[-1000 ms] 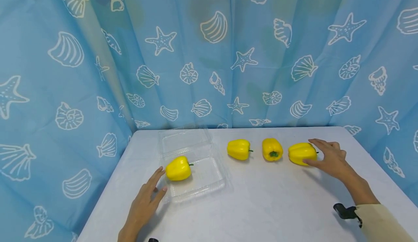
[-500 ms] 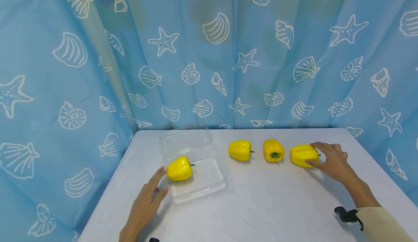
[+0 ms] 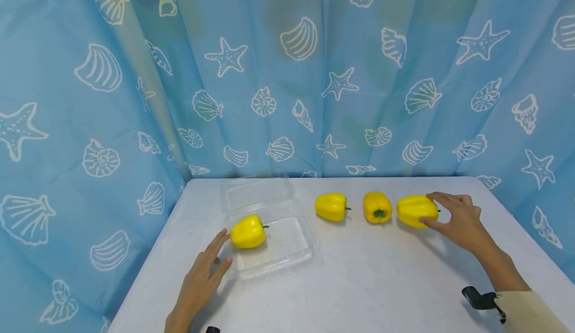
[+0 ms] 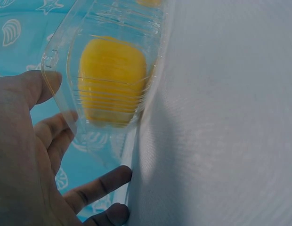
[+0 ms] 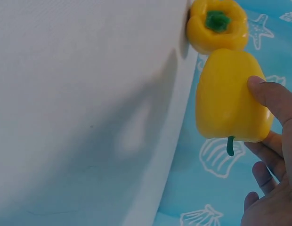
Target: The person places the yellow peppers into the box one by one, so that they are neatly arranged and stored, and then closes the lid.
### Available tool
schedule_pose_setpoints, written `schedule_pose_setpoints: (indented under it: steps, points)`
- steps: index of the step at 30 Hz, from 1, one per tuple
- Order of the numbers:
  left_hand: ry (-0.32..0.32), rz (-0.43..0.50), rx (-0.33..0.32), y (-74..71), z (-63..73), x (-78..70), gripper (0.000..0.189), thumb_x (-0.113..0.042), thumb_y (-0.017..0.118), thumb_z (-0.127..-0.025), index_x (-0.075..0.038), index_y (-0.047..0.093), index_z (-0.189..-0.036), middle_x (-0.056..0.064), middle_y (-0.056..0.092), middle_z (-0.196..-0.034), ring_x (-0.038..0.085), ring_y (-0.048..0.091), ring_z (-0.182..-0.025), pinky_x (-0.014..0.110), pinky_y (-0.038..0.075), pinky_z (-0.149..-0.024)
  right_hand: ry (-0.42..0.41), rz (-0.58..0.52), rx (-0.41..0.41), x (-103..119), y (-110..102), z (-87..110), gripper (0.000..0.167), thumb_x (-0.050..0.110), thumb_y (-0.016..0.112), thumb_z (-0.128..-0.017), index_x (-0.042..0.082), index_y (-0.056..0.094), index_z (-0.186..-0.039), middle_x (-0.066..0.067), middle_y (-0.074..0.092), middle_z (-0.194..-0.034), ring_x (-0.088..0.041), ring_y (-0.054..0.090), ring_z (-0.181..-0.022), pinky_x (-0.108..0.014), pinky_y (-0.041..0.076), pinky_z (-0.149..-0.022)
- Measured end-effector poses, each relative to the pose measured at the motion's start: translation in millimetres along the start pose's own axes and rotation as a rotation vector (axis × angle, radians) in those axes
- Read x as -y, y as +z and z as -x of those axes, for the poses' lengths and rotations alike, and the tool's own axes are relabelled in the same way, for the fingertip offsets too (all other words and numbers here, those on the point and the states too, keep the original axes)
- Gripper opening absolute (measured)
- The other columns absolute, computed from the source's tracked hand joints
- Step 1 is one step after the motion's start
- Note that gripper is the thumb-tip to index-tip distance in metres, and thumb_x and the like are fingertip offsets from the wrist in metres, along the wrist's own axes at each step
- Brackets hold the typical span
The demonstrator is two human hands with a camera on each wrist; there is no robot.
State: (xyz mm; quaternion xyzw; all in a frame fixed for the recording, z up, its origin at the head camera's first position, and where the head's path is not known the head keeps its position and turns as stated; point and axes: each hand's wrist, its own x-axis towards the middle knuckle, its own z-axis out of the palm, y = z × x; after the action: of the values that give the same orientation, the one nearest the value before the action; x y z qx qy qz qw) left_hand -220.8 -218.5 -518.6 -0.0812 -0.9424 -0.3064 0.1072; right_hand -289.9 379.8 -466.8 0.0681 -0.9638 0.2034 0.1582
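Note:
My right hand (image 3: 462,220) pinches a yellow bell pepper (image 3: 416,211) between thumb and fingers near its stem end. In the right wrist view this bell pepper (image 5: 231,96) shows its green stem, and its shadow falls apart from it on the table. My left hand (image 3: 202,273) lies with extended fingers at the left edge of a clear plastic clamshell container (image 3: 280,260), its thumb and fingertips right at the rim in the left wrist view. Inside the container's near half lies another yellow bell pepper (image 3: 248,232), seen through the clear wall.
Two more yellow bell peppers stand in a row between the container and my right hand: one on its side (image 3: 331,206), one with its stem toward me (image 3: 377,207). The container's lid (image 3: 257,194) lies folded back. A blue shell-print curtain (image 3: 287,98) hangs behind the white table (image 3: 359,283).
My right hand has closed on the rightmost bell pepper and raised it slightly, with a small shift left. The left hand stays at the container. The head view has shifted slightly.

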Motion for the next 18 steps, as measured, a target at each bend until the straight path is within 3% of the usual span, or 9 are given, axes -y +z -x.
schedule_pose_setpoints:
  steps: [18]
  points:
    - [-0.015,0.009,0.018,-0.3,-0.1,0.7,0.056,-0.043,0.054,-0.103,-0.035,0.036,-0.156,-0.014,0.029,-0.161,0.013,0.050,-0.095,0.037,0.042,-0.073,-0.069,-0.005,-0.074,36.9,-10.0,-3.5,0.073,0.034,0.085,-0.080,0.003,0.054,-0.138,-0.031,0.050,-0.138,-0.048,0.032,-0.117,-0.062,0.022,-0.080]
